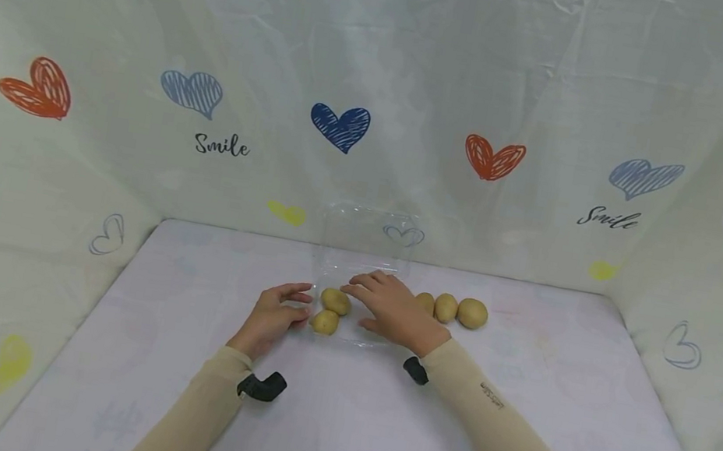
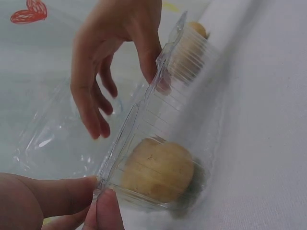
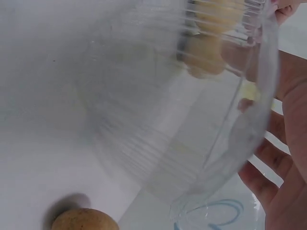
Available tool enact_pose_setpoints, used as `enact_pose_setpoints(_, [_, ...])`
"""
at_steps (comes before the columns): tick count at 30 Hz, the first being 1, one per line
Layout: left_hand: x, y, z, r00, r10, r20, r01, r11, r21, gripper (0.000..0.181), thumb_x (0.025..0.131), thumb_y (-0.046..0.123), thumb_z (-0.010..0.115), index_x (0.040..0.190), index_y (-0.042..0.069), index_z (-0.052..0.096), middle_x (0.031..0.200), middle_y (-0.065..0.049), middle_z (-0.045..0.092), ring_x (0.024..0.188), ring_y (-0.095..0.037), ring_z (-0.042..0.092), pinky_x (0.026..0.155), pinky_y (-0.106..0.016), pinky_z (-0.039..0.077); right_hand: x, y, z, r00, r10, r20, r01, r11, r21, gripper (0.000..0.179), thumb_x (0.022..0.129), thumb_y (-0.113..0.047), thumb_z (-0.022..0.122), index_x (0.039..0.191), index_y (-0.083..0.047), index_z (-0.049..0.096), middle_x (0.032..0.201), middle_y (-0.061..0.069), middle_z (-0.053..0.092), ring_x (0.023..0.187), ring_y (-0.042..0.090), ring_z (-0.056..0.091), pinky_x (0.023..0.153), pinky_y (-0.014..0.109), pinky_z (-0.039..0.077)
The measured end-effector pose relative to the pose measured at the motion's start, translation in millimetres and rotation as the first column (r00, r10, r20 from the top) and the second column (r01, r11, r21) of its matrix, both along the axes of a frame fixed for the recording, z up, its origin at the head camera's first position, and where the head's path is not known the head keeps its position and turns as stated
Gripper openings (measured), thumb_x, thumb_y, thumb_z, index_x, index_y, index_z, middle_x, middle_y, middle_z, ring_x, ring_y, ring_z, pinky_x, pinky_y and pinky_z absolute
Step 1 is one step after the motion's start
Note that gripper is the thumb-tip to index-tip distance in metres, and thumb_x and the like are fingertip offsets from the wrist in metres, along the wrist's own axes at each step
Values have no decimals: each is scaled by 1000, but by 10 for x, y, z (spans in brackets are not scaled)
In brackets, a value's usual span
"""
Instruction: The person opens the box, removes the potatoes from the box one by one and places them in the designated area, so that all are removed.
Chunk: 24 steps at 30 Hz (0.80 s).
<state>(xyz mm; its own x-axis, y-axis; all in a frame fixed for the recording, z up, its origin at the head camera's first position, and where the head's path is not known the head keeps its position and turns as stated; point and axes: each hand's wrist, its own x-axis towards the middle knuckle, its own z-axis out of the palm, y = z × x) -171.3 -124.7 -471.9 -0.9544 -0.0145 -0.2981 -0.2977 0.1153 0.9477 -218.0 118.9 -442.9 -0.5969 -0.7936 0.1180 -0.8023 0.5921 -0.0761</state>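
A clear plastic box (image 1: pixel 360 343) with a raised, hinged lid (image 1: pixel 366 238) sits on the table. Inside its left end lie two potatoes, one farther back (image 1: pixel 337 300) and one nearer (image 1: pixel 325 322). My left hand (image 1: pixel 267 321) pinches the left rim between thumb and finger, plain in the left wrist view, where a potato (image 2: pixel 160 170) shows through the ribbed wall. Over the box's right part is my right hand (image 1: pixel 399 314), fingers loosely bent and apart, with nothing held. To the right, outside the box, potatoes (image 1: pixel 472 314) lie in a row, one partly hidden by the right hand.
White cloth covers the table (image 1: pixel 515 423). A pale curtain (image 1: pixel 428 70) printed with hearts rises behind and along both sides. Black wrist straps (image 1: pixel 265 386) sit at the ends of the beige sleeves (image 1: pixel 493 424).
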Motion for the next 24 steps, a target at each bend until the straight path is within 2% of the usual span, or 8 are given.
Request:
enact_pose_setpoints(9, [-7,-2,-10,1000,5,-1,-5,1000,3,50,97,-9,66,146,0,60,132,-23,64,88,-14,64,78,-25,56,-44,-106,3,999,33,16,-33,999,32,59,89,-17,88,142,-13,63,145,7,62,135,28,55,114,46,47])
enact_pose_setpoints(17, [-3,0,8,1000,4,11,-4,1000,-3,50,98,-8,65,146,1,60,133,-23,64,89,-15,64,80,-27,56,-97,-173,-29,998,32,48,-34,998,56,59,89,-17,88,143,-12,62,145,6,62,136,27,55,115,47,46])
enact_pose_setpoints(24, [2,-7,-4,1000,6,-1,-6,1000,-7,50,97,-8,66,146,0,59,131,-23,64,89,-14,64,80,-26,56,-123,-228,-93,998,48,30,-51,995,90,60,89,-17,87,143,-13,62,144,6,64,132,27,57,111,45,50])
